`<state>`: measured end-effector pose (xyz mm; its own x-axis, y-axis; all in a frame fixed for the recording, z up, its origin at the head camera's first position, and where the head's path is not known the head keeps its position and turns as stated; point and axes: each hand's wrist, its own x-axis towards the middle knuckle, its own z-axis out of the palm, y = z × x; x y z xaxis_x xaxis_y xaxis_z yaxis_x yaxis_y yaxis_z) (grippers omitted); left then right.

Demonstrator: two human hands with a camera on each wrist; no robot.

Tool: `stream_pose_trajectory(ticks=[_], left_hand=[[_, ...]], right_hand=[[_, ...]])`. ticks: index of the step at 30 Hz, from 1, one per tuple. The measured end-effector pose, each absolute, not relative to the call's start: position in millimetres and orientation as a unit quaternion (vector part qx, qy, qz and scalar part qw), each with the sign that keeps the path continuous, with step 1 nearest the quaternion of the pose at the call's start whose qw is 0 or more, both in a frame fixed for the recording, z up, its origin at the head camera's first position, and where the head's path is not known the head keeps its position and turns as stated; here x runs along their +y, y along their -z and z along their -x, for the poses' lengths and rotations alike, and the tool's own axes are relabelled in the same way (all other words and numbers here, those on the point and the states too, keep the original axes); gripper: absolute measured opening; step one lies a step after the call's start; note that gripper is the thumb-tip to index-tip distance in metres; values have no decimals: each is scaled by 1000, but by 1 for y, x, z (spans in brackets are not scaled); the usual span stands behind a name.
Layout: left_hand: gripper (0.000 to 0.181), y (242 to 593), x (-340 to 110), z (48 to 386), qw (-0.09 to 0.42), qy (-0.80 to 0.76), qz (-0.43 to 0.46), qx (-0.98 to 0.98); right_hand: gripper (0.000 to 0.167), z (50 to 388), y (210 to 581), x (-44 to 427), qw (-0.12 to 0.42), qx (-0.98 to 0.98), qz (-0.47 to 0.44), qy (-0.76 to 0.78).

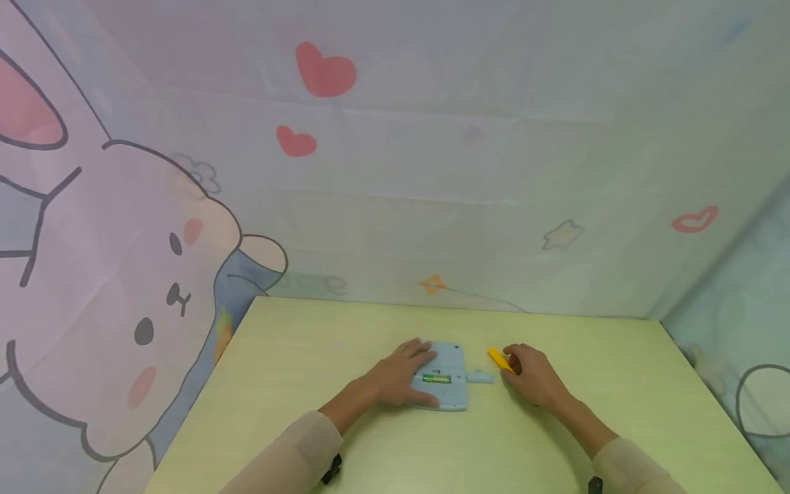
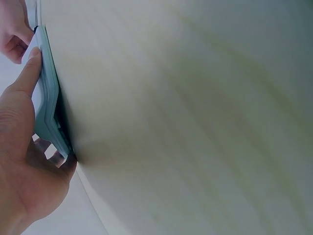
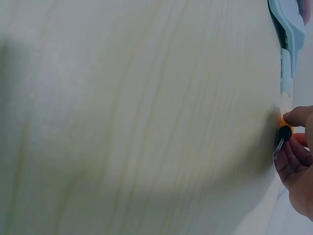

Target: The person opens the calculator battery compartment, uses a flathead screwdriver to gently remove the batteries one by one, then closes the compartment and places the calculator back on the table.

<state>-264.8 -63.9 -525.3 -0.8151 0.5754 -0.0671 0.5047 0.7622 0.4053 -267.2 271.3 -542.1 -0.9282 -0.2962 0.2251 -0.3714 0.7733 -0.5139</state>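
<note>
A light blue device (image 1: 453, 396) lies on the table with a green battery (image 1: 437, 379) in its open compartment. My left hand (image 1: 401, 376) holds the device by its left side, thumb along the near edge and fingers at the far edge; the left wrist view shows this hand (image 2: 36, 161) around the device (image 2: 47, 93). Just right of the device lies a small light blue cover (image 1: 480, 377). My right hand (image 1: 534, 376) pinches a yellow-handled tool (image 1: 498, 358); in the right wrist view its black end and a metal part show beside the fingers.
The pale wooden table (image 1: 296, 357) reaches up to a printed cloth backdrop (image 1: 401, 226) with hearts and a large rabbit. Another cloth hangs at the right side of the table.
</note>
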Motion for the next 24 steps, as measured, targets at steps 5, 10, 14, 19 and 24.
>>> stream_pose_trajectory(ticks=[5,10,14,19,24], left_hand=[[100,526,-63,266,91,-183,-294,934],[100,526,-63,267,92,-181,-294,934],[101,525,-63,267,95,-182,-291,934],[101,527,-64,267,96,-184,-290,934],[102,530,-64,268,94,-176,-291,936]], right_hand=[[31,269,542,272,62,-940,-176,-284],[27,270,538,273,46,-945,-180,-271],[24,271,533,272,41,-947,-192,-254],[20,272,523,269,53,-948,-206,-238],[21,268,508,264,63,-947,-209,-237]])
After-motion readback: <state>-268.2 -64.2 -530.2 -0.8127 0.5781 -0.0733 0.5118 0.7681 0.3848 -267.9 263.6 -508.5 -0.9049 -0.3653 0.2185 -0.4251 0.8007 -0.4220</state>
